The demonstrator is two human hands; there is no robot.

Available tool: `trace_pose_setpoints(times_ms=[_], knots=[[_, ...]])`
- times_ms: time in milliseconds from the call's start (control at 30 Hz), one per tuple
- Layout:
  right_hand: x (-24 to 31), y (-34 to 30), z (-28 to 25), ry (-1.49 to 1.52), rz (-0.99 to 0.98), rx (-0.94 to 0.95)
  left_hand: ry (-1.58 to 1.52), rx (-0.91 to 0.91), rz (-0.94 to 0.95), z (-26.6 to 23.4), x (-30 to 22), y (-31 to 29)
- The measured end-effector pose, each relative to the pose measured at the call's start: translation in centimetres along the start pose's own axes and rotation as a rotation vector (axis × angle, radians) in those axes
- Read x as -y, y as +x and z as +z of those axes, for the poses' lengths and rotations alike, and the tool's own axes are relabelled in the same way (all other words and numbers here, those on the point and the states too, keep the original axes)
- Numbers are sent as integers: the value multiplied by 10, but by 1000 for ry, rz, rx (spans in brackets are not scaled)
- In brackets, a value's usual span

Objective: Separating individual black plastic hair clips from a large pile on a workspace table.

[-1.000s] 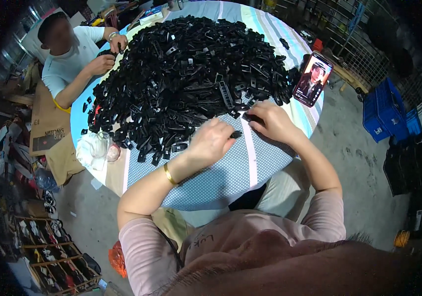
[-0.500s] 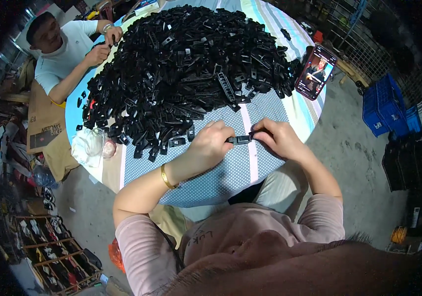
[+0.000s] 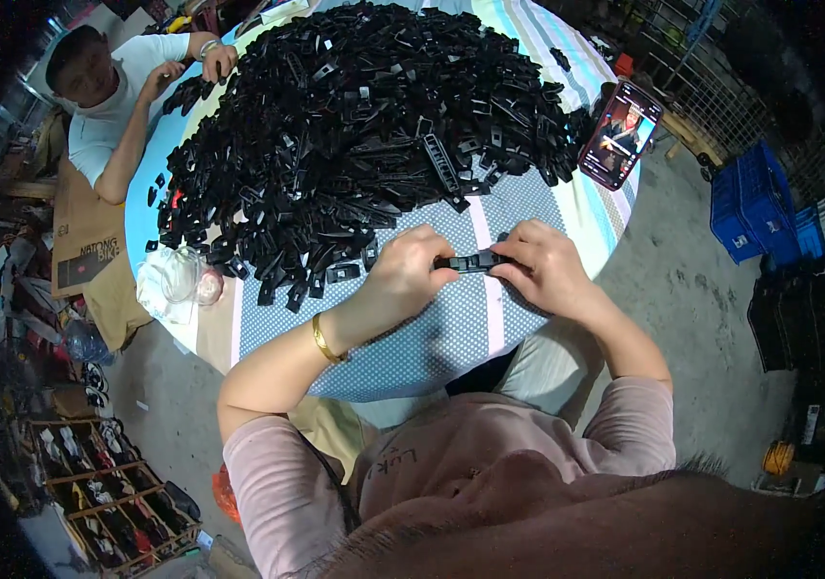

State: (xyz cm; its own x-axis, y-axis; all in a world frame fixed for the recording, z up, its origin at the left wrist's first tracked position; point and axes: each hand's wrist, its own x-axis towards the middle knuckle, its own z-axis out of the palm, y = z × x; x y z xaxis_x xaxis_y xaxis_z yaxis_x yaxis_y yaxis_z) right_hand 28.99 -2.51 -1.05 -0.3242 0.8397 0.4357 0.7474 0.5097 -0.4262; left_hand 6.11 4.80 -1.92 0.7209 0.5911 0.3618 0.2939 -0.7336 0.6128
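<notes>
As left hand (image 3: 407,265) pinches black part (image 3: 471,262), right hand (image 3: 550,265) likewise, dark pile (image 3: 355,135) beyond

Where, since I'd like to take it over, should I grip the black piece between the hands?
Probably at its exposed middle, coming from the near side: the black piece runs crosswise, the left hand and right hand pinch its ends, and the pile lies beyond it.

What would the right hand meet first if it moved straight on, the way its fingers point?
Beyond the black part it pinches, the right hand would probably meet the left hand at the part's other end; depth is unclear.
</notes>
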Motion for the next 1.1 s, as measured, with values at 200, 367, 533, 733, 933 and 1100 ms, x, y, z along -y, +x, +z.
trace_pose_setpoints(times_ms=[200, 367, 533, 733, 933, 1100], knots=[[-6, 6, -6, -30, -80, 78, -22, 2, 71, 1, 6, 4], [3, 17, 9, -25, -192, 57, -12, -17, 14, 12, 3, 2], [-1, 11, -1, 31, -163, 129, -88, 185, -6, -7, -2, 10], [-20, 28, -2, -25, -70, -36, 624, -248, 96, -23, 21, 23], [-48, 59, 27, -272, -80, -63, 621, -161, 66, -19, 32, 18], [-31, 42, 11, -52, 119, -52, 523, -234, 136, -23, 19, 18]])
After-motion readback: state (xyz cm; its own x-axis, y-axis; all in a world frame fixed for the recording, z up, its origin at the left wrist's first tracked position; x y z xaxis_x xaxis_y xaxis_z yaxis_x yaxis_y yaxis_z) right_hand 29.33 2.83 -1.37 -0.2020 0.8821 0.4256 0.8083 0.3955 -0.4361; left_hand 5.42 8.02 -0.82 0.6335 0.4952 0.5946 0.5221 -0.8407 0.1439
